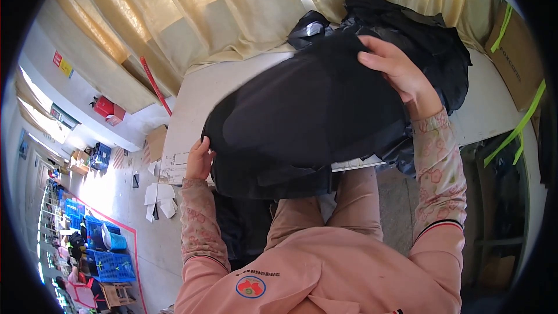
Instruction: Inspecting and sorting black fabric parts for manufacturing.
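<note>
Spread between my hands is a large black fabric piece, rounded at its left end and sewn into a bag-like shape; I cannot tell its exact kind. My left hand pinches the rim at its left end. At the far right end, my right hand grips it with the thumb lying apart from the fingers; part of that grip is hidden. The piece is tilted over the near edge of a white table and over my lap. Behind it a heap of black fabric lies on the table, close to my right hand.
Yellowish curtains hang along the table's far side. A cardboard box with green straps stands at the right. On the floor to the left lie white paper scraps, with blue crates farther off. A red fire extinguisher is by the wall.
</note>
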`<state>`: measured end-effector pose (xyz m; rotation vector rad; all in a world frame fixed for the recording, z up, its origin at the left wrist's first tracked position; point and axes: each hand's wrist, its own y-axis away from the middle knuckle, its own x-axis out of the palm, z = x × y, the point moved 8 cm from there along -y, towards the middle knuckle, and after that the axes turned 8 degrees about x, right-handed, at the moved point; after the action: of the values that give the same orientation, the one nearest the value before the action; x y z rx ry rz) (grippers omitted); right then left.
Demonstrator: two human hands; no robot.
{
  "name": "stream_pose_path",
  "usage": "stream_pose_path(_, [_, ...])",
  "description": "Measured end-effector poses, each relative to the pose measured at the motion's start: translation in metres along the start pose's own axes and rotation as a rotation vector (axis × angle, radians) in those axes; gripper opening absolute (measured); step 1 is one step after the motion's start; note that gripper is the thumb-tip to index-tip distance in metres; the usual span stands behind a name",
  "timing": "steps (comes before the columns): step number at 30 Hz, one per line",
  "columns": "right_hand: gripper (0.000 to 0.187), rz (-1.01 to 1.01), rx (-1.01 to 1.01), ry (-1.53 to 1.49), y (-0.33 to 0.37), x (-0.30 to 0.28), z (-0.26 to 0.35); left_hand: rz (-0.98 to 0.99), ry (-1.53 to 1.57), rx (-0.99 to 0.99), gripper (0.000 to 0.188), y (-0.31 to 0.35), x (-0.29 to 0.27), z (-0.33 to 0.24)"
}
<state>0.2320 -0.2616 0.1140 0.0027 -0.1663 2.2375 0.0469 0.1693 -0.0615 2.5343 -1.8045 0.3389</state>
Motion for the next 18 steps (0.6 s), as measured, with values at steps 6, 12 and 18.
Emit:
stream_pose_path(6, [0.065, 0.164, -0.031, 0.145, 0.013, 0.128, 0.082, -0.073, 0.257, -0.203, 0.035, -0.019, -0.015, 0.060])
stream_pose_path(12, [0.051, 0.180, -0.197, 0.091, -0.006, 0.123, 0.061, -0.221, 0.251, -0.166, 0.036, -0.027, -0.065, 0.053])
stream_pose_path(18, [0.049, -0.171, 0.384, 0.681, 0.014, 0.021, -0.168, -0.260, -0.471, 0.012, 0.024, -0.030, -0.132, 0.055])
